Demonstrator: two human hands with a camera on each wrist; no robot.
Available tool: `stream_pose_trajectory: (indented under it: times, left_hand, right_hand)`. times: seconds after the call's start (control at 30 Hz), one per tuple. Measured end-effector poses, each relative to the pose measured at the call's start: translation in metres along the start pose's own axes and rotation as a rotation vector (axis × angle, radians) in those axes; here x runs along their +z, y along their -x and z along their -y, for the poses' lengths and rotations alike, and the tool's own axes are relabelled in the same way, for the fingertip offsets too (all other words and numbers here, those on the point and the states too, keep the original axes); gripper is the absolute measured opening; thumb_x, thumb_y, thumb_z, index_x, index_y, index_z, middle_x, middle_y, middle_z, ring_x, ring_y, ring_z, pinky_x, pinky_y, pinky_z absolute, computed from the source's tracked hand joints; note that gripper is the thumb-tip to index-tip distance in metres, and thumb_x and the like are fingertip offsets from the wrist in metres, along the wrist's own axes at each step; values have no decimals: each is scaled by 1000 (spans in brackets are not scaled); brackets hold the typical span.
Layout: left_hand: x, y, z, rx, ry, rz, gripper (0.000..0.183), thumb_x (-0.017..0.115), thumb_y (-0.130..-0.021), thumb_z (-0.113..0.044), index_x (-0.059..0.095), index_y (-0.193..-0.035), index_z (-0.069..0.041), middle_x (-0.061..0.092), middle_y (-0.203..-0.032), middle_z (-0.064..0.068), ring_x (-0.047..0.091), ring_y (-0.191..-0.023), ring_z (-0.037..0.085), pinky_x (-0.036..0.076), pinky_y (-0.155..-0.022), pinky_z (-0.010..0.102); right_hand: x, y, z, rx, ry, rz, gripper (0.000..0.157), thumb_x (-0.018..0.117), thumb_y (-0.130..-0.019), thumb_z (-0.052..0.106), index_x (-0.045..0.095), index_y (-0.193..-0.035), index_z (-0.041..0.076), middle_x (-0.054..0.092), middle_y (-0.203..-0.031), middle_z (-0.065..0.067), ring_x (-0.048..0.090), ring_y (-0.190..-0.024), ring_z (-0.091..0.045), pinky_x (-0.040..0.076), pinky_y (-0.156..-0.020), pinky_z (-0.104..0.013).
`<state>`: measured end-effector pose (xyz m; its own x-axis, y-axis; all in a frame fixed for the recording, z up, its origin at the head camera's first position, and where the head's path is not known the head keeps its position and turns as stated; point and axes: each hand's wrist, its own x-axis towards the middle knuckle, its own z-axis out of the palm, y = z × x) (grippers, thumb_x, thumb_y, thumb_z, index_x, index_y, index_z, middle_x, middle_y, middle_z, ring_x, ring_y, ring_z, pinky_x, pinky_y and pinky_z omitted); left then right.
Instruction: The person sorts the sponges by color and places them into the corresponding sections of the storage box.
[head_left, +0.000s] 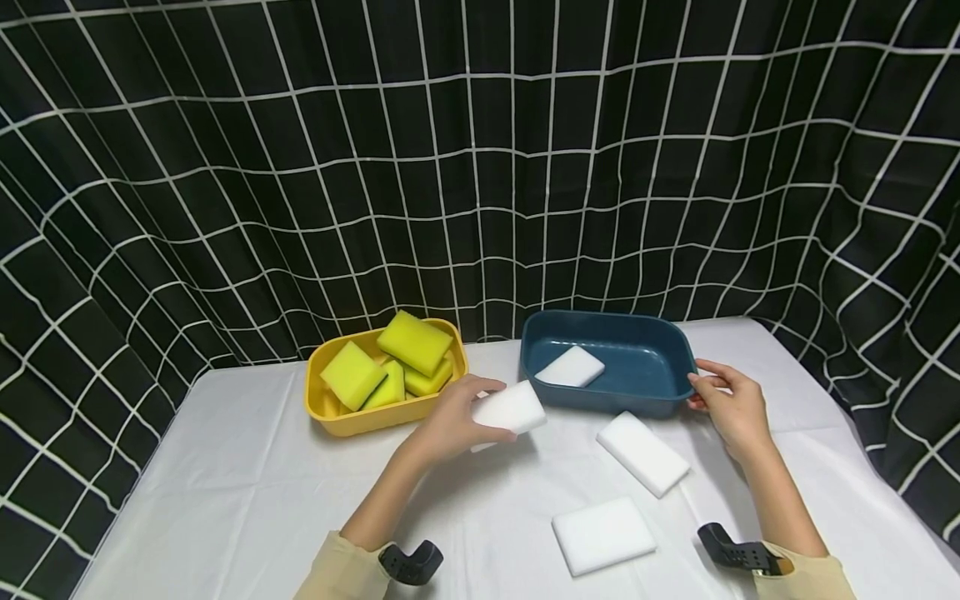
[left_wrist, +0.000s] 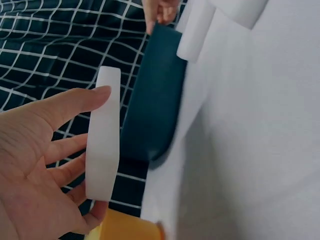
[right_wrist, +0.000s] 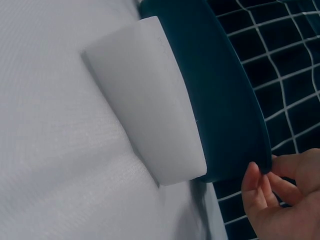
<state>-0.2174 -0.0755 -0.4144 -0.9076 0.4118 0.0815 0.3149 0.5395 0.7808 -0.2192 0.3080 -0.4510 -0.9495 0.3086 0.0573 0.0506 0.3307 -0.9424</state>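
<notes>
While the left hand [head_left: 450, 423] grips a white sponge [head_left: 512, 408] above the table [head_left: 225, 475] between the two bins, the head view shows the right hand [head_left: 731, 408] pinching the right end of the blue bin [head_left: 615, 402]. One loose sponge [head_left: 572, 367] lies in the left part of that bin; a second sponge [head_left: 643, 454] lies by its near wall, and a third sponge [head_left: 603, 536] lies nearer the person. To the left, the yellow bin [head_left: 341, 425] holds a heap of yellow sponges [head_left: 416, 343], the topmost rising past the rim, so a knock from the left arm could topple one.

In the left wrist view, the thumb presses the held sponge's edge, with fingers behind it; a slackened thumb could let it slip, and a low pass could catch the blue bin's wall.

In the right wrist view, thumb and fingers pinch the rim only at its end, so an uneven pull could swing the bin against the second sponge, though whether those two already touch is hard to tell
</notes>
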Motion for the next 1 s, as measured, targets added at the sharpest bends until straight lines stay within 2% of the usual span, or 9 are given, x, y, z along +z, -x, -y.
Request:
stream_pose_trajectory:
  times: [0.2, 0.6, 0.83, 1.0]
  left_hand:
    - [-3, -13, -10, 16, -25, -8, 63, 92, -82, -25, 68, -136, -3, 66, -132, 16, 57, -117, 30, 52, -101, 44]
    - [-3, -39, -26, 33, -73, -12, 62, 91, -84, -28, 69, -137, -5, 66, -134, 15, 59, -119, 30, 53, -98, 37]
    - [1, -52, -37, 7, -86, -10, 62, 90, -84, -28, 68, -139, -8, 63, -131, 15, 56, -114, 26, 51, -92, 33]
    - [4, -63, -43, 5, -90, -17, 63, 91, -84, -27, 68, -139, -6, 64, -132, 15, 55, -117, 26, 52, -95, 32]
  right_hand:
    - [0, -1, -2, -1, -5, -3, 49, 56, -108, 7, 45, -148, -18, 62, -80, 11, 61, -65, 6, 59, -64, -12]
    - [0, -1, -2, -12, -3, 1, 49, 56, -108, 6, 45, -148, -19, 62, -83, 7, 61, -65, 6, 60, -65, -12]
    - [0, -1, -1, -9, -18, -3, 48, 56, -108, 5, 45, -148, -19, 61, -82, 8, 61, -65, 6, 59, -64, -11]
    - [0, -1, -2, 6, -11, -3, 49, 57, -108, 7, 45, -148, -18, 62, -83, 8, 62, -66, 5, 60, -65, -12]
